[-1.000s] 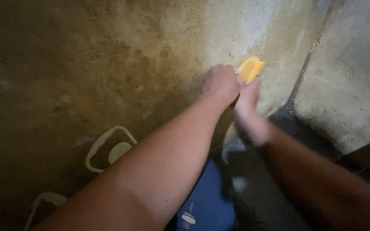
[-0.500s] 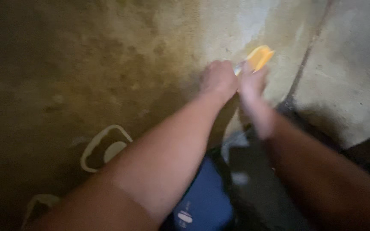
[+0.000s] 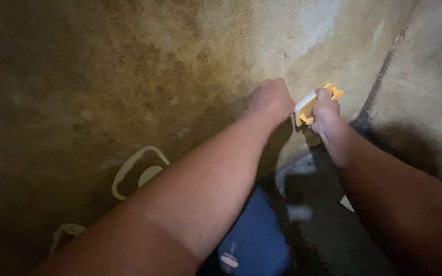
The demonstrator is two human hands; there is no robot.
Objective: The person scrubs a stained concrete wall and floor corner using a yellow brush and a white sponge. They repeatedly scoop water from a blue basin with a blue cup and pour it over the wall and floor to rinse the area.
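Observation:
My right hand (image 3: 325,113) grips a yellow scrub brush (image 3: 309,104) with white bristles, bristles turned toward the stained concrete wall (image 3: 180,66). My left hand (image 3: 271,98) is a closed fist resting against the wall just left of the brush. I cannot tell whether the fist holds anything. Both forearms reach forward from the lower part of the view.
The wall is brown and dirty on the left, paler on the right. A dark vertical joint (image 3: 379,76) separates it from a grey slab (image 3: 425,87). White painted shapes (image 3: 136,171) mark the lower left. A blue object (image 3: 254,240) lies below my arms on a dark wet floor (image 3: 313,214).
The brush has tipped from lying flat on the wall to showing its white bristles, and my right hand has shifted a little downward. My left fist stays against the wall.

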